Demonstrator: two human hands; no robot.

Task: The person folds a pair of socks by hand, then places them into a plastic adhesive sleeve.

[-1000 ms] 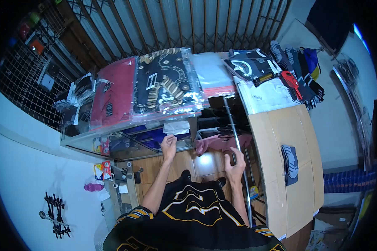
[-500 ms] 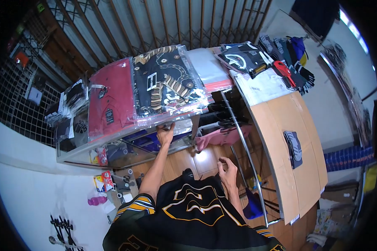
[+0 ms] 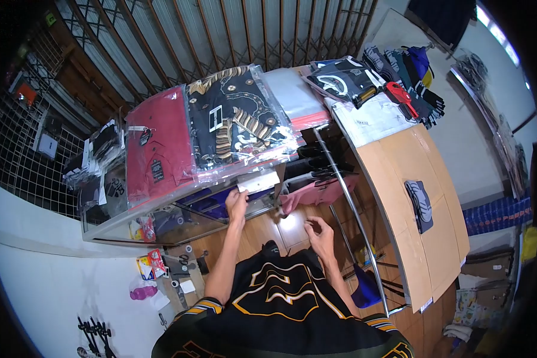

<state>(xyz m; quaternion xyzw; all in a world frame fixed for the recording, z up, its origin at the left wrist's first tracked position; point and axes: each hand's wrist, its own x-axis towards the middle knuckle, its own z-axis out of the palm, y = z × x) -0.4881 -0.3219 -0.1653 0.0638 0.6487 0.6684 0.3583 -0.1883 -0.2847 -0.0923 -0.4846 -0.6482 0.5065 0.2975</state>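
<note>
At the front of the display case, my left hand [image 3: 237,206] has its fingers closed on the edge of a flat whitish packet [image 3: 258,181], just below the bagged clothes. My right hand [image 3: 321,235] is over the floor to the right, its fingers loosely curled and apart with nothing visible in them. Above the packet lies a bagged black patterned garment [image 3: 232,122], beside a bagged red shirt [image 3: 157,143]. Pink clothing [image 3: 316,194] hangs from the rack between the case and the cardboard-topped surface.
A metal rack rail [image 3: 346,203] runs close to my right hand. Further right, cardboard [image 3: 409,197] bears a folded grey item [image 3: 419,206]. A red-handled tool [image 3: 402,98] lies at its back end, near striped gloves [image 3: 429,102]. Scissors [image 3: 182,262] are at lower left.
My left hand has drawn back slightly from the case, and the whitish packet now shows in its grip. My right hand has shifted slightly left, its fingers still curled.
</note>
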